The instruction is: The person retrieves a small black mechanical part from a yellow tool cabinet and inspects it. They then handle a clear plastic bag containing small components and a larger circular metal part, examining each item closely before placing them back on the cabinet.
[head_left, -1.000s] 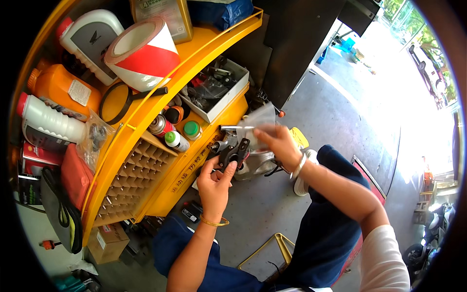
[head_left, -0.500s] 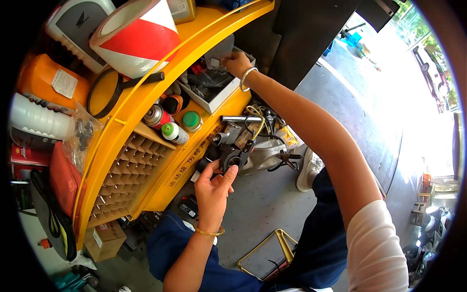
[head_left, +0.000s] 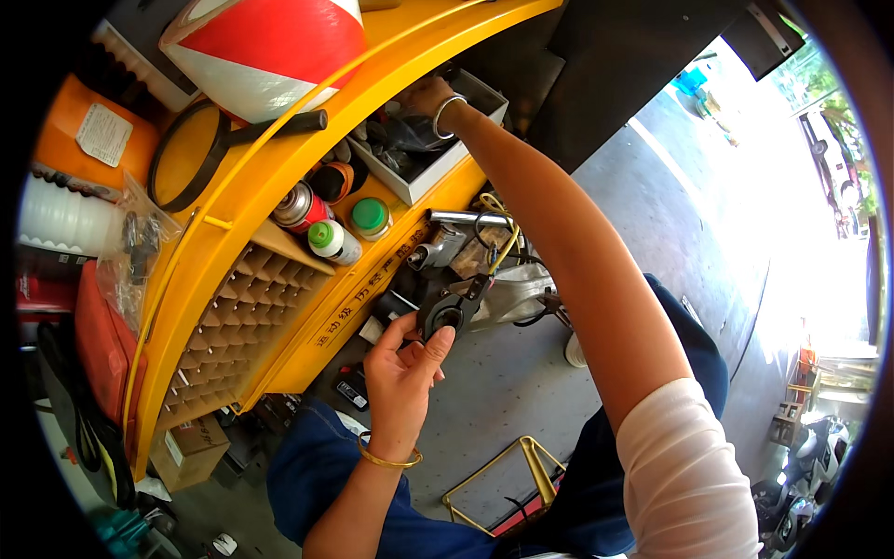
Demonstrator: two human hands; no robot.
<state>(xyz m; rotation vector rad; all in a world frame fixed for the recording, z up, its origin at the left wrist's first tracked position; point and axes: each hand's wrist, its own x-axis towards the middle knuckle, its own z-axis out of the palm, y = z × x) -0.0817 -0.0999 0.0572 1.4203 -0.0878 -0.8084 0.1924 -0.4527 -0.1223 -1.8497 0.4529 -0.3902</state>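
Bracket (head_left: pixel 449 313): was pinched by left hand (head_left: pixel 400 373).
Box (head_left: pixel 440 171), twelve o'clock: was entered by right hand (head_left: pixel 430 99); couldn't tell grip.

Left hand (head_left: pixel 400 373) pinches a black bracket (head_left: pixel 458 304) mid-frame; right hand (head_left: pixel 430 97) reaches into a white box (head_left: pixel 436 172), upper centre

The smooth black ring-shaped clamp (head_left: pixel 429 314) at centre has a dull sheen. The curved yellow shelf edge (head_left: pixel 265 191), ten o'clock, looks glossy-painted metal; the brown gridded divider (head_left: pixel 244 337), nine o'clock, matt cardboard.
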